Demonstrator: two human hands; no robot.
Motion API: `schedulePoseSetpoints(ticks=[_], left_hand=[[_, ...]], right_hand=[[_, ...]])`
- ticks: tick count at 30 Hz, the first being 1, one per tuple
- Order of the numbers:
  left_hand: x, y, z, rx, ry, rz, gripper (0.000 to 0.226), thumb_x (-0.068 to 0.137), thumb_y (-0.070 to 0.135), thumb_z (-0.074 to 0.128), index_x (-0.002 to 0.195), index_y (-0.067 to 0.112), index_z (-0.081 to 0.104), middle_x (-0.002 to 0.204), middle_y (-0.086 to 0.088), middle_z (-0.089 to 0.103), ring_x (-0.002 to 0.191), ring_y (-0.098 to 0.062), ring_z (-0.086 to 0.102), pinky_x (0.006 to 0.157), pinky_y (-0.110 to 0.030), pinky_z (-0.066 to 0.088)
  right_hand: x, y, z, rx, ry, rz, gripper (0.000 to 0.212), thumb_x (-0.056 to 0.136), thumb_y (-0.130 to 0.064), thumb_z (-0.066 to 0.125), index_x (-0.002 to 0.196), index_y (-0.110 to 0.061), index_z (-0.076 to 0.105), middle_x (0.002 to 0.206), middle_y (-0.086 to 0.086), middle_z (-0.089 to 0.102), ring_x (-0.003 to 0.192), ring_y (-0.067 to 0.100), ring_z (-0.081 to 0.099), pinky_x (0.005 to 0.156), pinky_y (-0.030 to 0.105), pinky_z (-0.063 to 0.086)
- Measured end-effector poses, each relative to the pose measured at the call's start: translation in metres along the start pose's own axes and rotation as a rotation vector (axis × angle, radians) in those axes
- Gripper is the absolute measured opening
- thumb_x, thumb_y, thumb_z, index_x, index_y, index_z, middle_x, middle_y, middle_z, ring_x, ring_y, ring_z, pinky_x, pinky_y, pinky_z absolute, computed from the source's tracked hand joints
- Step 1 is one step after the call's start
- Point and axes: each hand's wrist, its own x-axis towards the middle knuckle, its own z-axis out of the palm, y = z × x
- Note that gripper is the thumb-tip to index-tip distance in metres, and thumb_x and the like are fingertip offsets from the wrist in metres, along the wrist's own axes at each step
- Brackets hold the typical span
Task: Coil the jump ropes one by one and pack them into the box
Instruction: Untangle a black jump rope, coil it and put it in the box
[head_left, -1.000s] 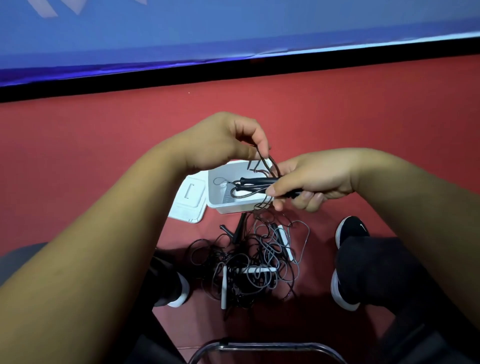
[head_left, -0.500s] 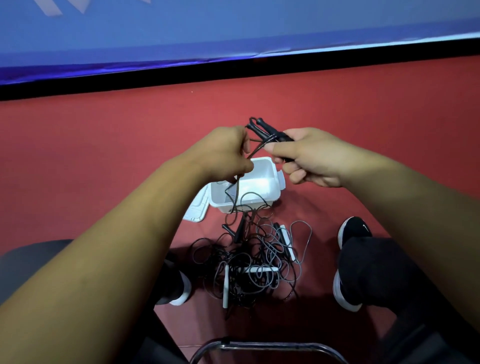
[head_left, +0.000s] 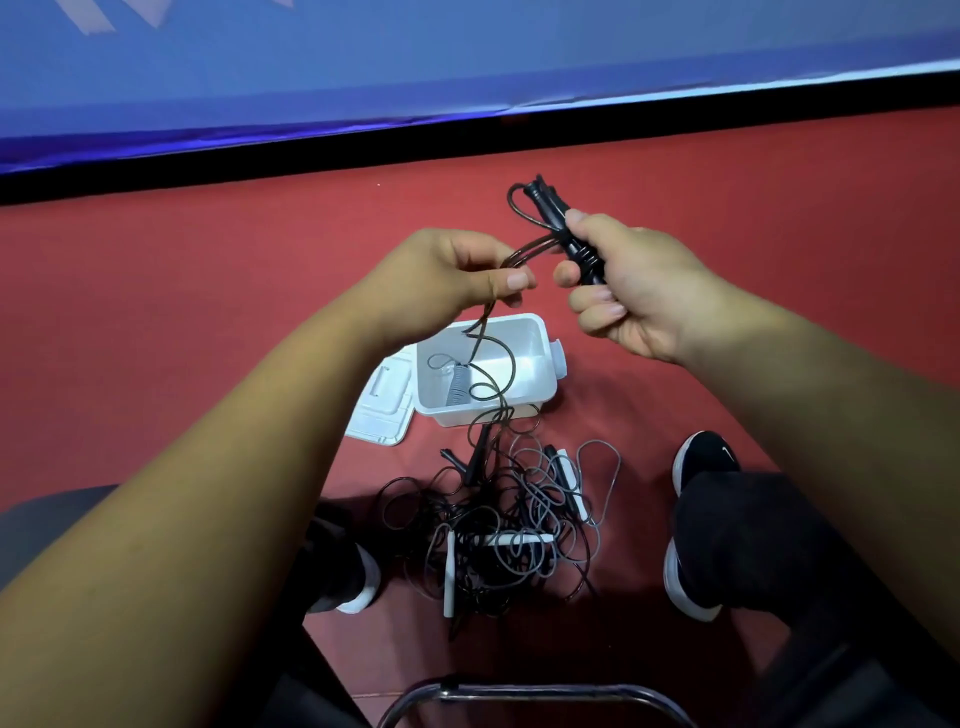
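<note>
my right grip (head_left: 639, 291) is clenched round the pair of slim black plastic jump-rope handles (head_left: 551, 219). they lie side by side, ends pointing up and away from me, with what look like a few turns of cord wrapped round them near my thumb. my left grip (head_left: 449, 280) pinches the thin black rope cord (head_left: 532, 245) between thumb and forefinger. it is just beside the right, and two strands bridge the short gap.

the step in hand, as i judge it, is winding this cord round the handles. to do it well i'd feed the cord through the left pinch under light tension and lay each turn snug beside the last. i'd also hold the handles firm so they don't splay. the free length drops from my left grip and crosses the open white plastic box (head_left: 524, 404). it then runs into the tangled pile of black and grey ropes with white handles (head_left: 498, 519) on the red floor (head_left: 208, 312) between my feet. so i'd draw it up slowly, since a hard pull may drag the heap or tip the box.

the box sits on the floor below both grips, well apart from them, with its flat white lid (head_left: 382, 410) lying against its left side. a tightly wound grey rope (head_left: 457, 387) lies inside it.
</note>
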Motion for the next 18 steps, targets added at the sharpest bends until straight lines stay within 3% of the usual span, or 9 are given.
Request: schedulePoseSetpoints(ticks=[3,6,11,13,16,18], left_hand=[[-0.002,0.001,-0.001,-0.068,-0.153,-0.029,0.033,0.097,0.002,0.068,0.125,0.020,0.075,0.103,-0.014,0.077,0.098,-0.012,0.068,0.101,-0.030,0.054],[-0.001,-0.001,-0.005,0.036,-0.244,-0.121,0.040,0.094,0.000,0.072,0.123,0.027,0.076,0.104,0.000,0.080,0.095,-0.006,0.069,0.100,-0.024,0.054],[0.005,-0.004,-0.003,0.308,-0.101,-0.182,0.008,0.099,0.015,0.071,0.098,0.011,0.078,0.082,-0.009,0.072,0.071,-0.017,0.071,0.065,-0.030,0.062],[0.007,-0.004,0.002,0.335,0.015,-0.190,0.024,0.106,0.023,0.060,0.094,0.005,0.072,0.080,-0.017,0.066,0.059,-0.022,0.070,0.053,-0.036,0.062],[0.008,0.004,0.008,0.235,0.206,-0.122,0.032,0.107,0.031,0.056,0.093,0.003,0.064,0.073,-0.018,0.063,0.048,-0.026,0.067,0.050,-0.045,0.062],[0.008,0.010,0.008,0.161,0.285,-0.025,0.038,0.105,0.040,0.059,0.089,0.006,0.064,0.067,-0.010,0.063,0.051,-0.024,0.065,0.056,-0.039,0.061]], right_hand=[[0.003,-0.004,-0.003,0.057,0.000,0.013,0.024,0.106,-0.035,0.059,0.116,-0.013,0.059,0.071,0.002,0.053,0.051,0.010,0.021,0.035,0.020,0.019],[0.003,-0.003,-0.004,0.021,-0.034,0.036,0.027,0.106,-0.037,0.057,0.109,-0.011,0.067,0.070,-0.001,0.051,0.052,0.009,0.020,0.036,0.020,0.017],[-0.003,0.001,-0.001,-0.001,-0.127,0.003,0.030,0.101,-0.041,0.070,0.113,-0.014,0.067,0.072,-0.003,0.050,0.057,0.009,0.018,0.039,0.019,0.017],[-0.003,-0.003,-0.002,0.037,-0.095,-0.028,0.026,0.103,-0.037,0.070,0.114,-0.015,0.064,0.072,-0.002,0.051,0.054,0.008,0.020,0.039,0.019,0.019],[0.002,-0.006,-0.006,0.050,0.048,-0.067,0.020,0.104,-0.033,0.069,0.107,-0.018,0.056,0.071,0.001,0.052,0.051,0.010,0.023,0.038,0.020,0.020],[0.005,-0.003,-0.009,0.022,0.135,-0.078,0.020,0.104,-0.032,0.068,0.105,-0.019,0.053,0.071,0.002,0.053,0.050,0.011,0.026,0.039,0.021,0.021]])
